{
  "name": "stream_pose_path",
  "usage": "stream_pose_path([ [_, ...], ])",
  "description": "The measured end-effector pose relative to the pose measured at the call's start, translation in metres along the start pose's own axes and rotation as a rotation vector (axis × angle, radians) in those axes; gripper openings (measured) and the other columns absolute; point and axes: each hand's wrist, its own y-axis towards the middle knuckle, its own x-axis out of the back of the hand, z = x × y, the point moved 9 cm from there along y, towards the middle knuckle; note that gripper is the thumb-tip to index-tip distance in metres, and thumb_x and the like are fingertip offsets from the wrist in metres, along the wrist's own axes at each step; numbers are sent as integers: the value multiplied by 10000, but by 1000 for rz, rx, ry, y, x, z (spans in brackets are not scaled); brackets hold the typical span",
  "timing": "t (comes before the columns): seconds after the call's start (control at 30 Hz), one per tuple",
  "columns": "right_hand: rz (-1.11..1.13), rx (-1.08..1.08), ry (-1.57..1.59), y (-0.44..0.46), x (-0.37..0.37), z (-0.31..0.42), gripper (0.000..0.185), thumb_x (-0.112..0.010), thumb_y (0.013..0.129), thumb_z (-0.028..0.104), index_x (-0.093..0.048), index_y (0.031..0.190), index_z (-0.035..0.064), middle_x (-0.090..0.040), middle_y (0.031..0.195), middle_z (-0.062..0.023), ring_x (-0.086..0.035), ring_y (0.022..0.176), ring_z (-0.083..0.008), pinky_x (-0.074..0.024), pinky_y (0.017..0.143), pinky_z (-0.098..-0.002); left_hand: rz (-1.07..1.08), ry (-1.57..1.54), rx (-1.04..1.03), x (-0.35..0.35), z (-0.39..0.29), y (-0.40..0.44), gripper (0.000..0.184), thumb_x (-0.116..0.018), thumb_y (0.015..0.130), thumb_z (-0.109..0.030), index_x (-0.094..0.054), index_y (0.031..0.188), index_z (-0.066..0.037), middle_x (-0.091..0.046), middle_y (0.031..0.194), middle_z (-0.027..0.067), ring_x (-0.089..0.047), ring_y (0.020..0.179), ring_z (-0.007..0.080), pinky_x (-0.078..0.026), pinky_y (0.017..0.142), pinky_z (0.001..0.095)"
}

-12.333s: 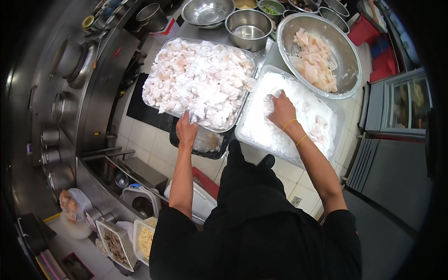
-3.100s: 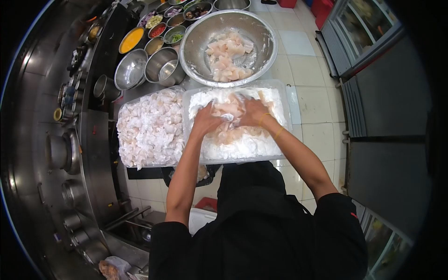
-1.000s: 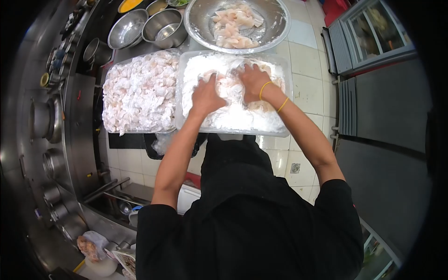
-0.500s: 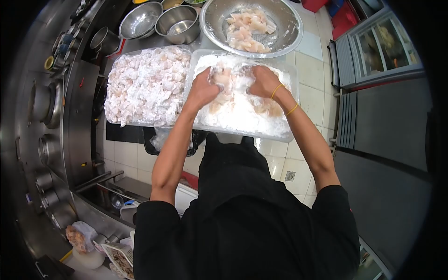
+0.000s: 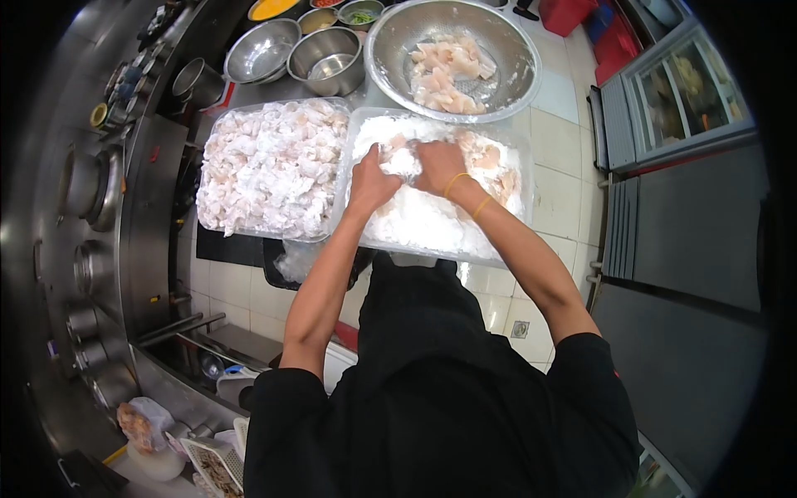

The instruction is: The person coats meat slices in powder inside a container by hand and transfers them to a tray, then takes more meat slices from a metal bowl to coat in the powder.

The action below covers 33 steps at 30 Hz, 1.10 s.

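Observation:
A clear tub (image 5: 355,133) of white powder (image 5: 423,217) holds pale meat slices (image 5: 498,170), some of them coated. My left hand (image 5: 374,183) is in its left part, thumb and fingers round a powdered clump of meat (image 5: 401,162). Close beside it, my right hand (image 5: 440,166) curls down on the same clump, its fingertips partly hidden by powder. To the left, a tray (image 5: 205,158) is heaped with powder-coated pieces (image 5: 274,170). Behind the tub, a large steel bowl (image 5: 523,62) contains uncoated pale slices (image 5: 448,75).
Two steel bowls (image 5: 264,51) (image 5: 325,62) stand behind the tray, with small bowls of ingredients (image 5: 362,15) farther back. A stove counter (image 5: 154,224) runs along the left. A refrigerator (image 5: 689,224) stands at the right. Under the tray is a black crate (image 5: 278,278) with a plastic bag.
My right hand has moved left, towards my left hand, uncovering slices at the tub's right. The hands now close round a clump between them. The meat in the large bowl looks unchanged since half a second ago.

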Motion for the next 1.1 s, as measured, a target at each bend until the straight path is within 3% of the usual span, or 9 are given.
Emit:
stream_pose_path([
  [0.17, -137, 8, -23, -17, 41, -28, 304, -707, 602, 231, -706, 829, 30, -634, 1040, -203, -585, 1003, -352, -486, 833, -535, -41, -188, 10, 24, -7, -14, 566, -693, 700, -171, -541, 1182, 84, -623, 1111, 291, -588, 1079, 413, -459, 930, 430],
  [0.47, 57, 185, -151, -7, -11, 24, 795, -774, 617, 278, -488, 1352, 174, -520, 1280, -109, -483, 1168, -342, -431, 965, -540, -156, 57, -122, -7, 14, -31, 624, -677, 661, -90, -490, 1231, 81, -639, 1002, 290, -599, 982, 462, -478, 880, 441],
  [0.53, 51, 152, -120, 7, -21, 21, 656, -774, 642, 306, -578, 1250, 157, -574, 1221, -106, -510, 1160, -316, -410, 982, -558, -209, 83, -130, -11, 11, -18, 644, -681, 652, -92, -480, 1241, 72, -640, 1001, 285, -593, 974, 479, -481, 874, 447],
  [0.6, 102, 106, -83, 15, -18, 14, 562, -760, 654, 290, -626, 1182, 150, -614, 1158, -110, -532, 1145, -302, -409, 985, -554, -69, -110, -3, -14, 23, 0, 535, -672, 687, -26, -524, 1192, 73, -665, 1017, 223, -638, 960, 363, -483, 883, 382],
  [0.7, -104, 167, 4, 6, 20, -4, 364, -709, 597, 247, -708, 932, 104, -673, 829, -139, -637, 913, -311, -504, 788, -489, -27, -465, 28, -3, 16, 1, 378, -642, 731, 70, -586, 1104, 78, -678, 1045, 137, -628, 972, 179, -472, 868, 300],
  [0.73, -122, 159, -25, 4, 24, -16, 354, -701, 590, 225, -703, 908, 72, -662, 769, -155, -634, 895, -322, -512, 768, -464, -46, -447, 33, 4, 14, -4, 396, -658, 727, 42, -585, 1114, 79, -676, 1054, 152, -630, 987, 210, -470, 881, 311],
  [1.0, -218, 154, -35, -36, 43, -43, 308, -669, 598, 168, -651, 846, -13, -529, 1226, -245, -522, 1101, -421, -485, 902, -487, -30, 39, -64, -3, -2, -22, 797, -768, 675, -198, -422, 1334, 88, -567, 1217, 292, -536, 1141, 442, -419, 999, 425],
  [1.03, -38, 70, 61, -33, 43, -46, 369, -676, 591, 179, -657, 904, -16, -523, 1248, -273, -503, 1149, -451, -470, 940, -492, 50, 8, -71, -11, -8, -20, 849, -777, 668, -199, -383, 1370, 68, -542, 1257, 287, -521, 1173, 420, -409, 1011, 426],
  [1.1, -82, 18, 116, -38, 45, -53, 449, -663, 589, 157, -657, 1017, 23, -550, 1154, -271, -510, 1092, -451, -448, 954, -474, 152, -1, -59, -28, -11, -14, 864, -759, 662, -231, -372, 1386, 37, -545, 1248, 289, -500, 1189, 423, -386, 1029, 432],
])
